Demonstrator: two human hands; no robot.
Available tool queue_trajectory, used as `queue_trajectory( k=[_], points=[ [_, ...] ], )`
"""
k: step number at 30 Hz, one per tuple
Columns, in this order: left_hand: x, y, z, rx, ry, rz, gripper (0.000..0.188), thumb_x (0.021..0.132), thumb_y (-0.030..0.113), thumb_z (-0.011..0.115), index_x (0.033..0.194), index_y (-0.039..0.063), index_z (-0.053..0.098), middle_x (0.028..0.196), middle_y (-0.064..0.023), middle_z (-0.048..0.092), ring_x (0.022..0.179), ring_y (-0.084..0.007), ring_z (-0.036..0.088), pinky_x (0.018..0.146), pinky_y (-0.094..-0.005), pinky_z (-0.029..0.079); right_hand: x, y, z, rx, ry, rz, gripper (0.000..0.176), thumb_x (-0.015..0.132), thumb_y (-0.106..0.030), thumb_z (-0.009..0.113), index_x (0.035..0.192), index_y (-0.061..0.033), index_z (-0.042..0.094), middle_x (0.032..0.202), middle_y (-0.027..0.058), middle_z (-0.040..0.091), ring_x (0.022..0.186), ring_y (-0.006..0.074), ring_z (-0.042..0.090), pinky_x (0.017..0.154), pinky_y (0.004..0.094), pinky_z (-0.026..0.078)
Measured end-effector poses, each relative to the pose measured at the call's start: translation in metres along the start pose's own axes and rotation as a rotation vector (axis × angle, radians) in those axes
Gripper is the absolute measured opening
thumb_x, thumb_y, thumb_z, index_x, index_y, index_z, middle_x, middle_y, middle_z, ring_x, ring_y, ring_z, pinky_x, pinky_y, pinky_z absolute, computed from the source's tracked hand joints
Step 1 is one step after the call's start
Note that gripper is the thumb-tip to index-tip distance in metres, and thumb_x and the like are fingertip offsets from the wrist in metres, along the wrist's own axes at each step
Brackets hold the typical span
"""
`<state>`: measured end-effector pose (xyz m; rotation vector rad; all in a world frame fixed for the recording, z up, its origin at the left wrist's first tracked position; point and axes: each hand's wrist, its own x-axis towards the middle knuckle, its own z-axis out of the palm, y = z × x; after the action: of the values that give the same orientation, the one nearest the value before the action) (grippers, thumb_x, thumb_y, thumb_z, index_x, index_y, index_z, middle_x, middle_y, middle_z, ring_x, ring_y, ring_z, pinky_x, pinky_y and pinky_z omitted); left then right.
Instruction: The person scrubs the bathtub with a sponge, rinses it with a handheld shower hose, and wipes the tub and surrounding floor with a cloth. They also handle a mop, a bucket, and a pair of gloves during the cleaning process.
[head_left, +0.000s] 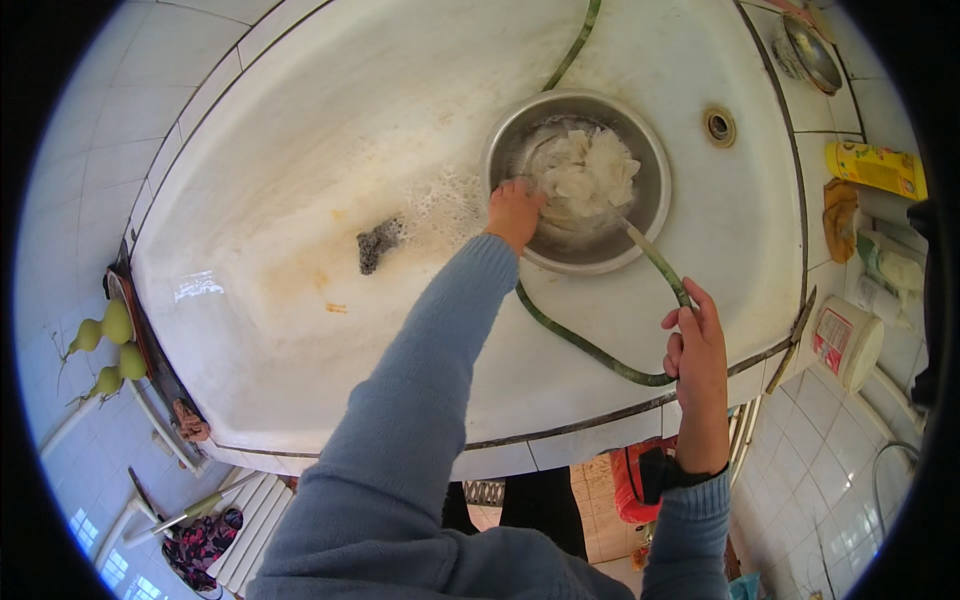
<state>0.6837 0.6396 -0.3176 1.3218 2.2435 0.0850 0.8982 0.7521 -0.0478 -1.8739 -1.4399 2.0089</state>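
Observation:
My left hand (514, 214) is on the near-left rim of a round metal basin (655, 142), its fingers curled over the edge. Inside the basin, a bunched pale cloth (589, 169) sits in cloudy, foamy water. A green hose (660, 266) is gripped in my right hand (694, 337), to the right of and nearer than the basin. The hose's pale end points into the basin beside the cloth, and its tip meets the water. From my right hand the hose loops back along the tub floor, passes out of sight at the basin and reappears beyond it.
The basin stands in a white bathtub (285, 172) with a drain hole (719, 126) at right. Foam (446, 199) and a dark grey crumpled piece (379, 244) lie left. Along the right ledge are a metal bowl (806, 52), yellow bottle (876, 169) and white tub (847, 341). Green gourds (116, 322) hang left.

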Motion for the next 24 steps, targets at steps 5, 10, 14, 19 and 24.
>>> queue_trajectory(
  k=[5, 10, 14, 19, 24],
  points=[
    [0.028, 0.023, 0.008, -0.184, -0.132, -0.259, 0.042, 0.084, 0.015, 0.055, 0.125, 0.006, 0.048, 0.120, -0.0193, 0.046, 0.111, -0.0402, 0.049, 0.090, -0.0451, 0.047, 0.000, 0.009, -0.005, 0.002, 0.040, 0.010, 0.038, 0.096, -0.013, 0.041, 0.134, -0.0085, 0.041, 0.083, 0.0028, 0.050, 0.045, 0.0026, 0.030, 0.036, 0.0189, 0.026],
    [0.032, 0.016, 0.011, -0.261, 0.025, -0.446, 0.041, 0.082, 0.009, 0.056, 0.121, 0.002, 0.047, 0.116, -0.0211, 0.046, 0.105, -0.0361, 0.053, 0.087, -0.0427, 0.048, -0.003, 0.013, -0.008, -0.026, 0.049, 0.014, 0.038, 0.097, -0.013, 0.040, 0.134, -0.0103, 0.042, 0.083, 0.0027, 0.050, 0.045, 0.0027, 0.029, 0.037, 0.0190, 0.025],
    [0.023, 0.004, 0.003, -0.361, 0.295, -0.429, 0.044, 0.080, 0.008, 0.057, 0.122, -0.002, 0.043, 0.119, -0.0211, 0.047, 0.101, -0.0335, 0.056, 0.084, -0.0408, 0.049, -0.009, 0.014, -0.007, -0.044, 0.058, 0.010, 0.038, 0.097, -0.013, 0.040, 0.134, -0.0116, 0.042, 0.083, 0.0025, 0.050, 0.045, 0.0028, 0.028, 0.037, 0.0190, 0.024],
    [-0.006, -0.040, -0.010, -0.453, 0.710, -0.564, 0.047, 0.079, 0.014, 0.065, 0.119, -0.001, 0.046, 0.112, -0.0192, 0.055, 0.090, -0.0307, 0.059, 0.072, -0.0398, 0.050, -0.021, 0.014, -0.005, -0.032, 0.038, 0.047, 0.038, 0.097, -0.013, 0.039, 0.134, -0.0118, 0.042, 0.082, 0.0020, 0.050, 0.045, 0.0028, 0.027, 0.037, 0.0187, 0.023],
    [-0.020, -0.055, -0.004, -1.503, -0.060, -0.712, 0.035, 0.076, 0.016, 0.069, 0.103, -0.001, 0.055, 0.089, -0.0127, 0.060, 0.076, -0.0241, 0.057, 0.064, -0.0365, 0.047, -0.029, 0.016, 0.006, -0.042, 0.046, 0.029, 0.038, 0.097, -0.012, 0.039, 0.134, -0.0119, 0.042, 0.082, 0.0017, 0.050, 0.045, 0.0023, 0.028, 0.037, 0.0183, 0.023]
  ],
)
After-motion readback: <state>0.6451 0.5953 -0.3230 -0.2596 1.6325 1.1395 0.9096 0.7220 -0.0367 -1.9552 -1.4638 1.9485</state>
